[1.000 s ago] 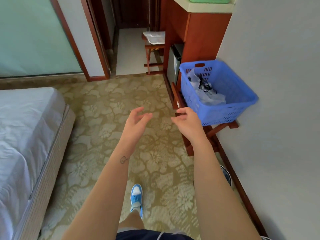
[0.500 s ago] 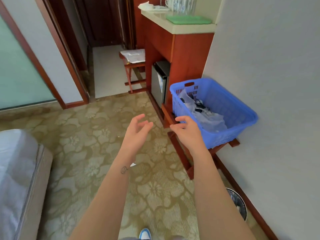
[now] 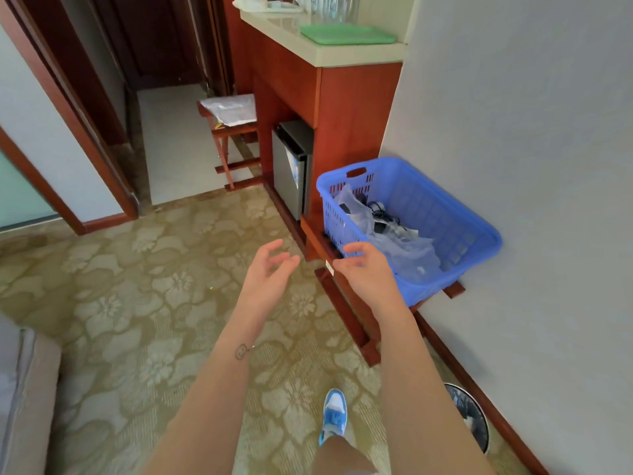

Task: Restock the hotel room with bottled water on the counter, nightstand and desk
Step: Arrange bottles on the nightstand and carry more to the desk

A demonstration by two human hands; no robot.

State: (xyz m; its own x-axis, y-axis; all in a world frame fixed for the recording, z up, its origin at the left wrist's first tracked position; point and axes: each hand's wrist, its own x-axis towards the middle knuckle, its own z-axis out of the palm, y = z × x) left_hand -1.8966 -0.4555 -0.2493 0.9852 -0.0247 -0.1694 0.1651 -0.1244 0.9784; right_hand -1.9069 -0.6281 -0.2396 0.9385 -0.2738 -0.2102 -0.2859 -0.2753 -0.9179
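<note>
A blue plastic basket [image 3: 455, 214] sits on a low wooden rack against the right wall, holding crumpled clear plastic wrap [image 3: 400, 245] and some dark items; I cannot make out any bottle in it. My left hand [image 3: 269, 274] hangs in the air over the carpet with loosely bent fingers and holds nothing. My right hand [image 3: 368, 269] is stretched out just in front of the basket's near left corner, empty, fingers relaxed. Beyond the basket stands the wooden counter [image 3: 342, 54] with a pale top, a green tray [image 3: 346, 34] and glassware on it.
A small fridge [image 3: 291, 169] sits under the counter. A wooden stool [image 3: 231, 114] with papers stands in the tiled entry. A bed edge [image 3: 24, 389] is at lower left, a round bin [image 3: 469, 416] by the right wall. Flowered carpet covers the floor.
I have walked toward the basket and counter; both look nearer and the countertop has come into view. The bed has slid out to the left. Both hands stay empty and raised.
</note>
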